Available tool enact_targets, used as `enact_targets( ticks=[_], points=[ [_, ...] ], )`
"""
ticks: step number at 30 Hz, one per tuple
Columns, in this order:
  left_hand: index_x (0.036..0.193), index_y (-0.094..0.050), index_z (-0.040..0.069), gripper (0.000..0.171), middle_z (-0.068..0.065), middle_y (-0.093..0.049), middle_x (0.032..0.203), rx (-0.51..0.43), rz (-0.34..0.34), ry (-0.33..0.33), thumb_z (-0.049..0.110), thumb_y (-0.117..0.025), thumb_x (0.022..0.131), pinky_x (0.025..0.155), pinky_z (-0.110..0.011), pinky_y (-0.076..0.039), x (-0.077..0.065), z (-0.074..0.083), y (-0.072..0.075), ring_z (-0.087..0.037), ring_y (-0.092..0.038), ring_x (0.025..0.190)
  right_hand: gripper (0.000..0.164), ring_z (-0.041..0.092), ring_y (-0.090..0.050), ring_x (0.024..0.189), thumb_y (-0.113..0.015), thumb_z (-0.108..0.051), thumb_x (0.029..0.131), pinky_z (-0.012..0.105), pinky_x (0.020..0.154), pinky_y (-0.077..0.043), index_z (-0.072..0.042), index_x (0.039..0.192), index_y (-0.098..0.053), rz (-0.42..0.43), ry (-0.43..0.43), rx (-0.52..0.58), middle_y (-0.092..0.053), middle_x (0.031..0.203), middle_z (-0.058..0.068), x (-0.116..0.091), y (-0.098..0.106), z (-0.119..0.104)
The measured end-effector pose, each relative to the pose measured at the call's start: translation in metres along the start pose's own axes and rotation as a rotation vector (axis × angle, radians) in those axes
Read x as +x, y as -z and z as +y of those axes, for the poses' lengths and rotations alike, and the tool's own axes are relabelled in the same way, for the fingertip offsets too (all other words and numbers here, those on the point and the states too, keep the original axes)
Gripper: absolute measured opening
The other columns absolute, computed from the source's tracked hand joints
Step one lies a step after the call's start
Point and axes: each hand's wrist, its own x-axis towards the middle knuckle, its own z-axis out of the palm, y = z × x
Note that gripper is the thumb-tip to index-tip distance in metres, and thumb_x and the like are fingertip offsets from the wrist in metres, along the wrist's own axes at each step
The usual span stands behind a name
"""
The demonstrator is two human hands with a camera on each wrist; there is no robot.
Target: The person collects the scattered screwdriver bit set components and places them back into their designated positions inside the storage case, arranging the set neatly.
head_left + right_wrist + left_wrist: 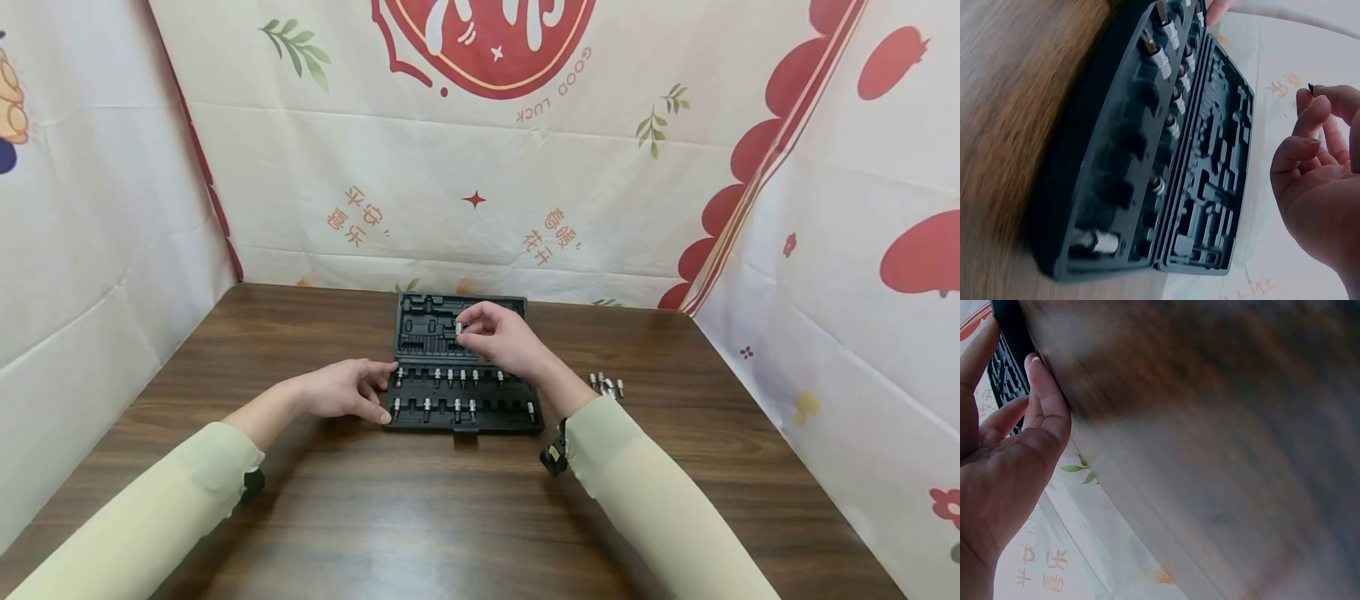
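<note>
A black bit socket case (495, 425) lies unfolded on the table, several silver bit sockets standing in the two rows of its near half. My right hand (504, 340) is raised over the far half and pinches a small silver bit socket (459, 328) between thumb and fingertips. In the right wrist view only a dark tip (1311, 89) of it shows past the fingers. My left hand (347, 389) rests against the case's left edge, thumb at the near corner and index finger near the hinge. The left wrist view shows those fingers (1047, 394) touching the case side.
Several loose bit sockets (606, 385) lie in a small group on the wooden table (420, 517), right of the case, near my right forearm. Printed cloth (420, 150) hangs behind the table and at both sides.
</note>
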Motion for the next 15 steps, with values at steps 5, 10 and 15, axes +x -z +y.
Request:
enact_targets(
  ticks=[5,10,15],
  points=[
    [0.17,-0.034,-0.002,0.097,-0.023,-0.059,0.147,-0.006,0.001,0.008,0.026,-0.088,0.096,0.093,-0.035,-0.057,0.0,0.0,-0.001,-0.016,-0.071,0.107,0.035,0.051,-0.066,0.103,-0.069,-0.02,0.109,0.066,0.093,-0.054,-0.008,0.142,-0.064,-0.018,-0.007,0.003,-0.076,0.125,0.013,0.006,-0.008,-0.001],
    [0.17,-0.035,-0.002,0.096,-0.023,-0.06,0.146,0.0,0.007,0.015,0.027,-0.089,0.095,0.094,-0.036,-0.058,0.0,0.001,0.0,-0.016,-0.071,0.107,0.036,0.054,-0.065,0.11,-0.069,-0.019,0.109,0.063,0.092,-0.054,-0.007,0.142,-0.063,-0.032,-0.018,0.017,-0.075,0.125,0.014,0.013,-0.017,-0.002],
    [0.17,-0.035,-0.002,0.096,-0.023,-0.06,0.146,-0.007,0.005,0.019,0.028,-0.089,0.095,0.094,-0.036,-0.057,0.001,0.0,0.001,-0.017,-0.071,0.108,0.035,0.051,-0.068,0.105,-0.069,-0.02,0.109,0.054,0.088,-0.058,-0.007,0.141,-0.065,-0.041,-0.024,-0.019,-0.076,0.121,0.013,0.022,-0.027,-0.001]
  ],
)
